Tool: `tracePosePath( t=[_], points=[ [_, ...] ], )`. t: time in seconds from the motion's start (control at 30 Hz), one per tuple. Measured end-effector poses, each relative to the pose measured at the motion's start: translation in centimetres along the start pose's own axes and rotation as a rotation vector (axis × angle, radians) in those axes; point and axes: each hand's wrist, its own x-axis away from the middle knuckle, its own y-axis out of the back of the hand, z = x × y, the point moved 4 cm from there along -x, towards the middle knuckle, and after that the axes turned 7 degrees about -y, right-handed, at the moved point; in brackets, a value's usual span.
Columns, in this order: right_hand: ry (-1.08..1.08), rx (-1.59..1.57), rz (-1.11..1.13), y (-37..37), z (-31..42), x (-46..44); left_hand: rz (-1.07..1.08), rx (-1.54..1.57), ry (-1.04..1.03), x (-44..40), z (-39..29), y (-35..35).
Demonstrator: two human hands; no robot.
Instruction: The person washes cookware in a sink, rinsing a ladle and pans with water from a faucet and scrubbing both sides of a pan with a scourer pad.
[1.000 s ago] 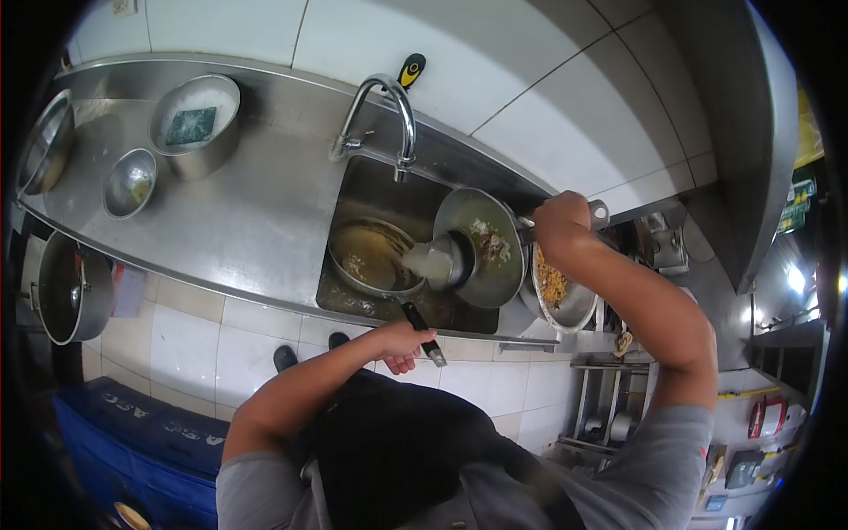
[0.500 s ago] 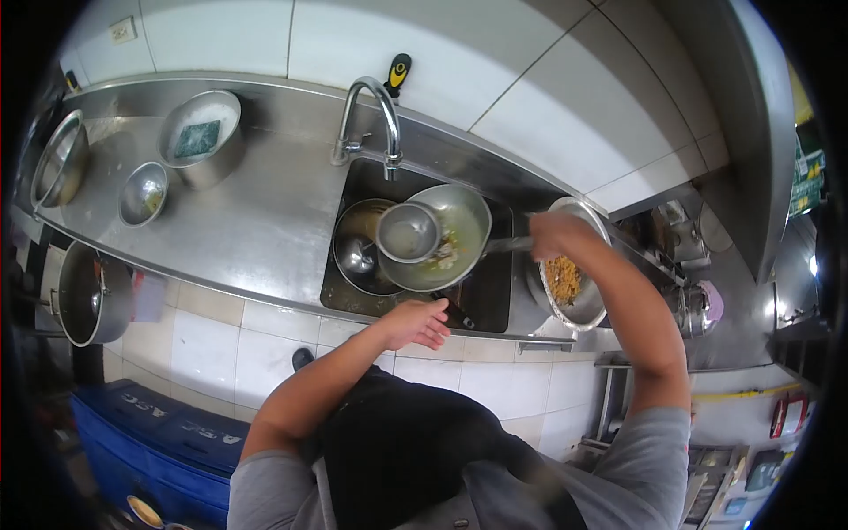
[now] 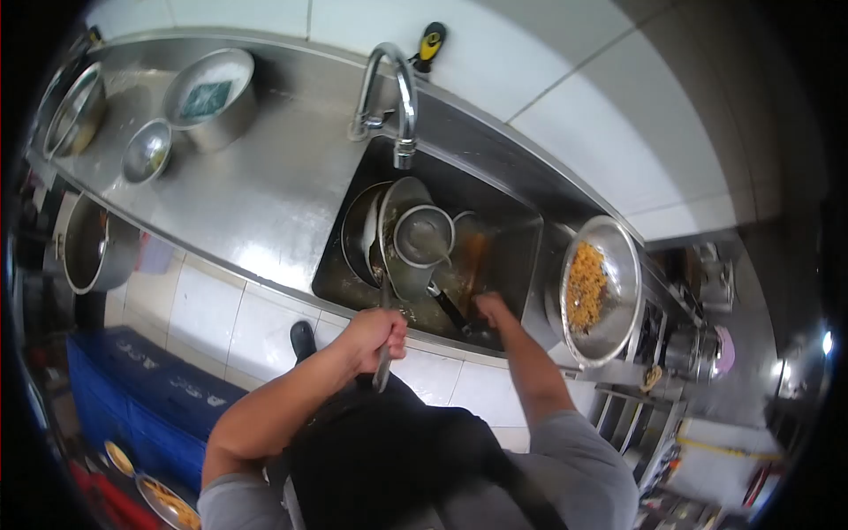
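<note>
My left hand (image 3: pixel 375 340) is closed round the long metal handle of a pan (image 3: pixel 402 274), which stands steeply tilted in the sink (image 3: pixel 521 256). Against the pan's inner side is a small steel bowl (image 3: pixel 424 237), tipped, with a smear of liquid at its lower rim. My right hand (image 3: pixel 488 309) is curled inside the sink near its front edge. Whatever its fingers hold is hidden. Just left of it lies a black handle (image 3: pixel 449 309). Behind the pan, a larger round pot (image 3: pixel 356 234) is partly covered. Murky water with food bits lies on the sink floor.
A steel basin (image 3: pixel 625 305) of orange-brown food scraps stands right of the sink. The faucet (image 3: pixel 405 106) arches over the sink's back left. On the left counter are a pot (image 3: pixel 231 124) with a green scouring pad, a small bowl (image 3: pixel 146 152) and another bowl (image 3: pixel 79 110).
The pan's handle has passed from my right hand to my left, and the pan has tipped from level to steep. The small bowl has tilted. My right hand has moved left into the sink.
</note>
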Motion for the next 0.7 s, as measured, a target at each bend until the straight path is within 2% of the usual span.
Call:
tracePosePath(
  t=[0.03,0.07,0.13,0.17,0.2,0.23,0.3,0.37,0.4,0.47,0.53,0.57,0.63,0.67,0.7],
  points=[
    [-0.002,0.067,-0.003,-2.2,-1.0,-2.1,-0.138,-0.235,-0.054,2.3,-0.8,-0.2],
    [0.020,0.163,0.043,-4.3,-2.5,-6.7,-0.161,-0.208,-0.065,3.6,-1.0,-0.2],
    [0.058,0.273,0.193,-7.5,-3.7,-14.3,-0.280,-0.559,-0.153,5.8,-1.8,0.6],
    [0.075,0.270,0.283,-8.8,-4.3,-18.4,-0.295,-0.548,-0.160,6.6,-1.9,1.0],
    [0.086,0.221,0.378,-10.5,-4.8,-23.5,-0.300,-0.784,-0.247,7.2,-2.6,1.3],
    [0.121,0.265,0.233,-9.4,-3.5,-19.9,-0.301,-1.022,-0.328,7.9,-3.4,1.2],
    [0.161,0.354,-0.066,-6.8,-0.3,-11.4,-0.279,-0.974,-0.287,9.1,-4.1,0.8],
    [0.165,0.010,-0.036,-5.5,0.6,-7.6,-0.154,-0.752,-0.269,9.7,-4.2,0.4],
    [0.160,-0.340,-0.014,-4.5,0.5,-5.9,-0.138,-0.766,-0.258,9.8,-4.7,0.5],
    [0.162,-0.442,-0.036,-2.4,1.3,-2.5,-0.015,-0.278,-0.116,9.4,-5.4,1.2],
    [0.143,-0.684,-0.022,-0.2,2.7,0.6,0.039,-0.188,-0.103,8.8,-6.1,1.8],
    [0.141,-0.689,-0.034,0.7,2.9,1.3,0.068,-0.083,-0.102,8.3,-6.2,2.3],
    [0.272,-0.600,0.048,2.5,3.4,1.6,0.144,-0.077,-0.080,7.3,-5.7,3.1],
    [0.276,-0.604,0.042,2.8,3.3,0.9,0.193,-0.008,-0.030,7.0,-5.4,3.0],
    [0.175,-0.579,0.082,2.3,2.8,-1.1,0.240,0.062,0.017,6.6,-5.2,2.9]
  ],
)
